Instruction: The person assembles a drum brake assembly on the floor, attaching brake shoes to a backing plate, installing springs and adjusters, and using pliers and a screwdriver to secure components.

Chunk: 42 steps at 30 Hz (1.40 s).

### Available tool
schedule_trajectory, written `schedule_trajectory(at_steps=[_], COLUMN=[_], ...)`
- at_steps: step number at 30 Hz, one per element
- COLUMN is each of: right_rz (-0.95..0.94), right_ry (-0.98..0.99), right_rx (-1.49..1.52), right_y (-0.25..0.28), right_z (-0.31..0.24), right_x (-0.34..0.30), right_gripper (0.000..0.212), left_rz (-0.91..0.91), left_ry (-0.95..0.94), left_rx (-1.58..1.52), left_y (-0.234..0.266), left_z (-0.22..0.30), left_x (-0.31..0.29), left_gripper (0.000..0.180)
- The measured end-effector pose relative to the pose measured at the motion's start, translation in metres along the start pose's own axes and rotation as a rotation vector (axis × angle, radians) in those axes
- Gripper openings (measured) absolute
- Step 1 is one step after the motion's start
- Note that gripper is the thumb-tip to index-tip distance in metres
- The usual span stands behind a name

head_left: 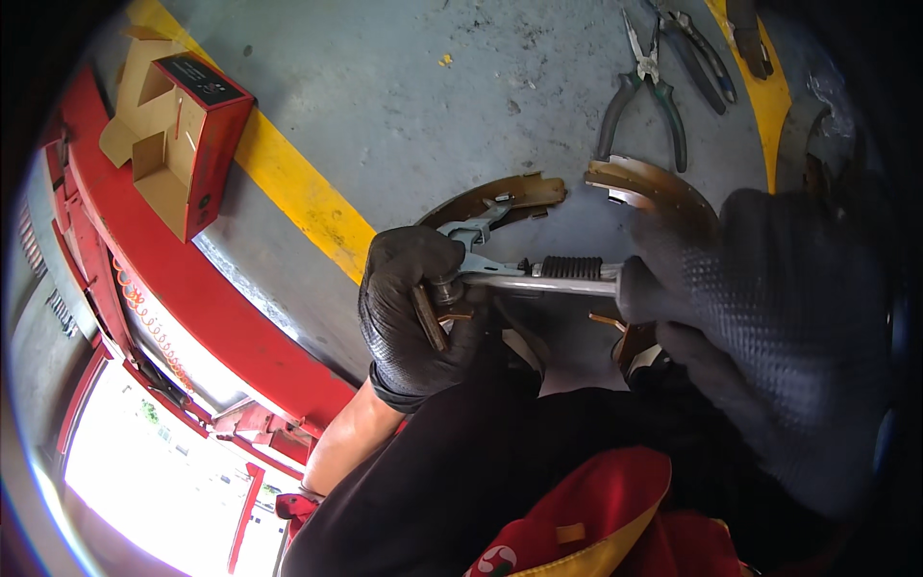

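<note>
My left hand (413,308), in a black glove, is closed round a brake part with a grey metal lever (468,231) and a brownish metal edge (429,317). Stretching right from that grip is a dark coil spring (571,267). Along the spring's near side lies the bright shaft of a screwdriver (548,285), its tip end at my left fingers. My right hand (769,308), gloved and smeared by motion, wraps the dark handle. Below the handle a brown metal edge (633,341) shows, mostly hidden. Two curved brake shoes, one left (519,192) and one right (654,186), lie just beyond my hands.
Long-nose pliers (642,87) and a second pair of pliers (707,62) lie on the grey floor ahead. At far left an open red cardboard box (183,144) stands by a red metal beam (231,308). Yellow lines (298,192) cross the floor.
</note>
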State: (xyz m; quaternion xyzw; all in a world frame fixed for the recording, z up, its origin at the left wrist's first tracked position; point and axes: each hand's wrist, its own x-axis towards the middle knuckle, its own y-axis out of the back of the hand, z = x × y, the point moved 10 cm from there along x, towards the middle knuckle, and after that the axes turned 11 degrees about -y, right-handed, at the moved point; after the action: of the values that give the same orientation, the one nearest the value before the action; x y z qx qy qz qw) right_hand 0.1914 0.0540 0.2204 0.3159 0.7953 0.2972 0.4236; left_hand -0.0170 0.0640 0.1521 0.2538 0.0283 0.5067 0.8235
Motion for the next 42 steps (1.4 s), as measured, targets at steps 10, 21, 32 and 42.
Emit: schedule_trajectory(at_steps=[10,21,32,42], right_rz=[0.052,0.077,0.029,0.09], right_ry=[0.045,0.096,0.144,0.28], right_rx=[-0.075,-0.173,-0.517,-0.2], right_y=[0.0,0.001,-0.012,0.012], right_z=[-0.004,-0.009,-0.008,-0.001], right_x=[0.006,0.012,0.031,0.043], right_gripper=[0.046,0.048,0.049,0.051], left_rz=[-0.109,-0.056,-0.059,-0.027], left_ry=[-0.005,0.003,-0.035,-0.06], left_rx=[0.025,-0.014,-0.082,-0.051], left_y=[-0.006,-0.006,-0.005,0.004], left_z=[0.0,-0.002,-0.007,-0.011], left_x=[-0.002,0.006,0.001,0.017], left_gripper=[0.043,0.038,0.035,0.034])
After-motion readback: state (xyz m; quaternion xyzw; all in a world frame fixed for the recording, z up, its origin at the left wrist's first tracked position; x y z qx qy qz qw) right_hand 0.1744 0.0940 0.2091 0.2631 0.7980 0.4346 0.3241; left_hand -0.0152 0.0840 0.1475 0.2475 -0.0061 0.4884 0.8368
